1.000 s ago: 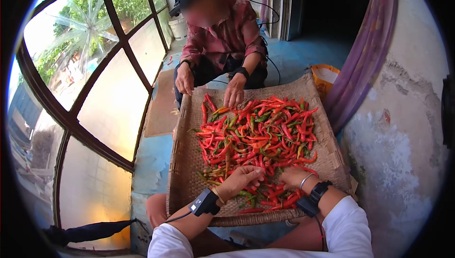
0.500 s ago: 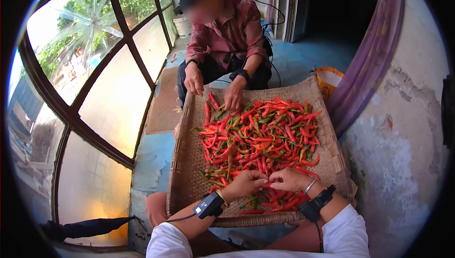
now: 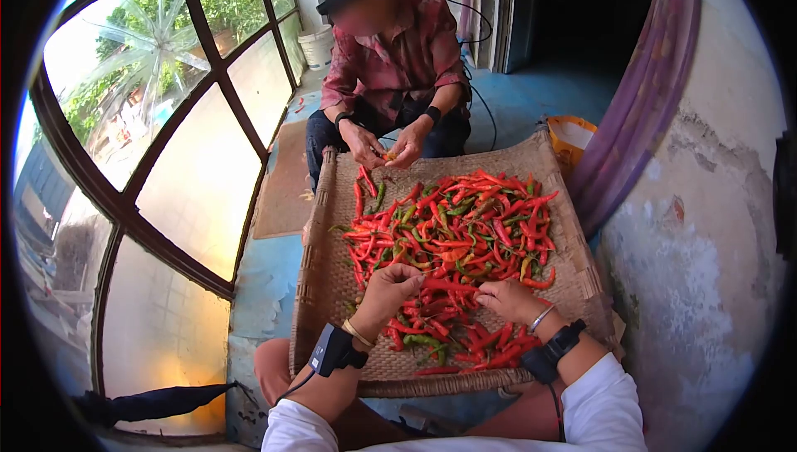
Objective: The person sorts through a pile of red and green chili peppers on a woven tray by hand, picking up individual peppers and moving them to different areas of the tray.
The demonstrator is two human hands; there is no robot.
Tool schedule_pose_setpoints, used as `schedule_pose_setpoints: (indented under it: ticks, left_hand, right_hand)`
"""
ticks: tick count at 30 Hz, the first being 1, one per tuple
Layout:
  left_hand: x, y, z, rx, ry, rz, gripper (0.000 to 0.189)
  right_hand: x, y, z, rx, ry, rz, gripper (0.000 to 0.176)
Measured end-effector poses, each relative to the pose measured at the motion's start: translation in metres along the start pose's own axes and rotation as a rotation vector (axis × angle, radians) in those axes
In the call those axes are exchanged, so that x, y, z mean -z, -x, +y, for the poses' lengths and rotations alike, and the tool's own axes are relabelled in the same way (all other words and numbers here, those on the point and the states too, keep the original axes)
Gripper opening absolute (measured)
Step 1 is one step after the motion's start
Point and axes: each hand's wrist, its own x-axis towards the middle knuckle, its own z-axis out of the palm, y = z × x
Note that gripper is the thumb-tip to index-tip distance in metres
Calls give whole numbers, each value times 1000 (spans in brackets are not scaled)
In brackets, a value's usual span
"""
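A red chili pepper point(image 3: 449, 285) stretches between my two hands above the pile. My left hand point(image 3: 389, 293) pinches its left end, fingers closed. At the pepper's right end, my right hand point(image 3: 508, 299) has its fingers closed on it. Below lies a heap of red and green peppers point(image 3: 465, 236) on a large woven tray point(image 3: 332, 332). A smaller group of red peppers lies near the tray's front edge, beneath my right hand.
Across the tray a person point(image 3: 398, 62) in a red patterned shirt sits with both hands together around a small pepper. A yellow-orange container point(image 3: 566, 153) stands behind the tray's right corner. Windows line the left; a purple curtain point(image 3: 635, 112) hangs at right.
My left hand has moved up and left, and my right hand slightly up, with the pepper now visible between them. The other person's hands have come together above the tray's far edge.
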Motion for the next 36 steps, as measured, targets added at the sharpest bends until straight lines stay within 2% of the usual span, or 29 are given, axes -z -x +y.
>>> schedule_pose_setpoints:
  ticks: [1,2,4,9,12,13,14,16,18,19,20,22,23,27,30,31,33,34,36]
  left_hand:
    - [4,-1,3,-66,13,33,4]
    - [5,-2,4,-63,12,33,4]
    - [7,-5,9,-250,63,332,5]
    - [12,-6,6,-405,177,485,9]
    - [5,-2,6,-311,62,495,12]
    - [5,-6,-3,-405,-60,447,12]
    - [4,-7,-10,-408,-59,447,12]
    - [-5,-4,-14,-222,-319,66,9]
    - [-16,5,-8,-406,-876,-138,12]
    - [-15,4,-17,-392,-960,-276,17]
    - [-13,1,-26,-392,-958,-277,17]
    - [-12,0,-37,-285,-953,-705,18]
    - [-13,2,-40,-201,-954,-761,22]
    - [-16,5,-43,-185,-956,-784,26]
    - [-17,5,-41,-410,-982,-694,31]
    - [-19,6,-38,-411,-977,-678,31]
    - [-19,8,-28,-239,-1184,-731,31]
    - [-17,10,-27,-233,-1188,-720,31]
    - [-16,14,-26,-296,-1367,-589,30]
  right_hand:
    - [1,1,1,-39,125,-13,21]
    - [1,3,3,-41,122,-13,21]
    - [3,6,6,-111,443,-237,22]
    - [4,5,9,-225,436,-375,26]
    - [1,6,12,-287,424,-412,30]
    - [2,6,12,-271,447,-402,29]
    - [2,5,12,-253,469,-394,28]
    - [4,4,10,-276,525,-392,28]
    - [3,5,11,-303,582,-393,28]
    - [2,5,14,-309,605,-368,29]
    - [1,6,18,-315,627,-342,29]
    - [-7,6,29,-303,624,-353,29]
    - [-10,6,32,-287,621,-359,30]
    - [-5,3,24,-276,616,-356,29]
    - [-8,0,23,-259,544,-313,27]
    - [-10,1,24,-247,506,-306,26]
    - [-13,1,26,-203,468,-306,25]
    - [-12,0,27,-191,467,-310,25]
    - [-8,1,24,-154,424,-518,28]
